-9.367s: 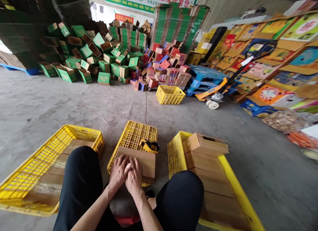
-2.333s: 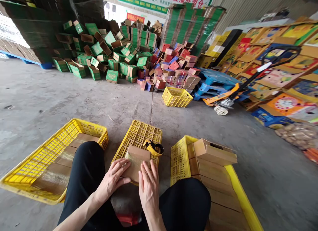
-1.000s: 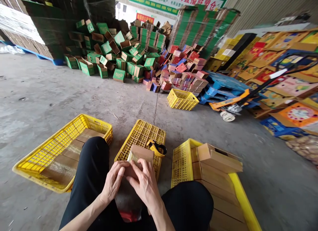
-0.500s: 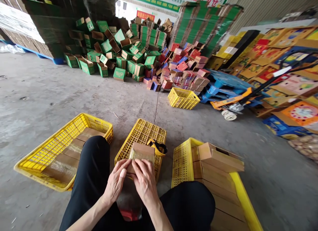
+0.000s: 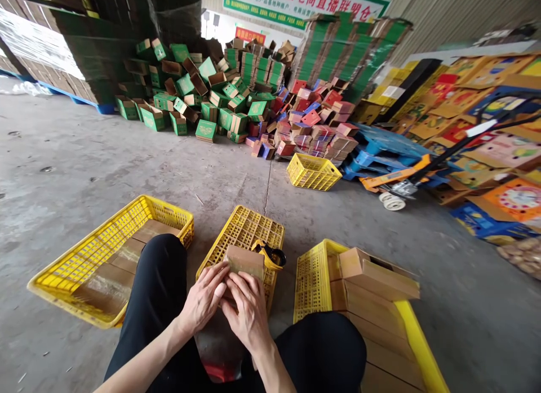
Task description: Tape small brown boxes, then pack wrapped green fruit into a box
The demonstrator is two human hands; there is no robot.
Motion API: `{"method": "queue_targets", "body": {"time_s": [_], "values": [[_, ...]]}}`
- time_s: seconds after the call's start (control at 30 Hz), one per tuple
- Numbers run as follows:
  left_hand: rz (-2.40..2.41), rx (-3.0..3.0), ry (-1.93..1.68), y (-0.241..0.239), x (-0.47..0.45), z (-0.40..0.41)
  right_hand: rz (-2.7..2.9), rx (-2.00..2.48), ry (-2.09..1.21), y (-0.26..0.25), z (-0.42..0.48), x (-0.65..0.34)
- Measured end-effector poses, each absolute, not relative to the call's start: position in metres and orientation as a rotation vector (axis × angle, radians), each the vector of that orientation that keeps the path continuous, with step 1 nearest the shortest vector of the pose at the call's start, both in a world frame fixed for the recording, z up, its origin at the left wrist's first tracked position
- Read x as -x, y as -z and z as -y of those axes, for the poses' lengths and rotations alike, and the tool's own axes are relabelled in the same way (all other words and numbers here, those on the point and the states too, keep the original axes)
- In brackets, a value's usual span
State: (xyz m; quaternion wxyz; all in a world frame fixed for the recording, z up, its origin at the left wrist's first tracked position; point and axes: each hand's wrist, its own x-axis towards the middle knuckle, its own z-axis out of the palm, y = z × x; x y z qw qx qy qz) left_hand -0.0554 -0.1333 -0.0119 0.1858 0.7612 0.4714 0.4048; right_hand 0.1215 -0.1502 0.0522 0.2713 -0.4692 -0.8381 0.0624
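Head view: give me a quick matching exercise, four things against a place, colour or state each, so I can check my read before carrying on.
Things
1. Cardboard box on the middle yellow crate
2. Tape dispenser
3. Pallet truck
4. Green cartons

Place, colour or state
A. Orange, with a black handle and white wheels
B. In a loose heap on the floor at the back
C. Touched by the left hand and the right hand
D. Yellow and black, lying on a crate

Pairs: 1-C, 2-D, 3-A, 4-B
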Motion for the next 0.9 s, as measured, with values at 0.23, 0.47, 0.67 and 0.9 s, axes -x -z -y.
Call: {"method": "queue_targets", "body": {"time_s": [0.23,0.47,0.67,0.9], "values": [[-1.391,-2.246,-1.040,0.001,0.056,0.109,2.232,1.269,-0.111,-0.047,0.147,-0.117],[-1.236,-1.908,-1.135,0.030,0.046,0.130,2.208,1.387,-0.066,-0.043,0.145,-0.108],[-1.152,-1.534,-1.194,0.053,0.041,0.145,2.172,1.593,-0.050,-0.042,0.143,-0.095],[-1.112,-1.367,-1.084,0.068,0.038,0.154,2.021,1.618,0.043,-0.033,0.144,-0.129]]}}
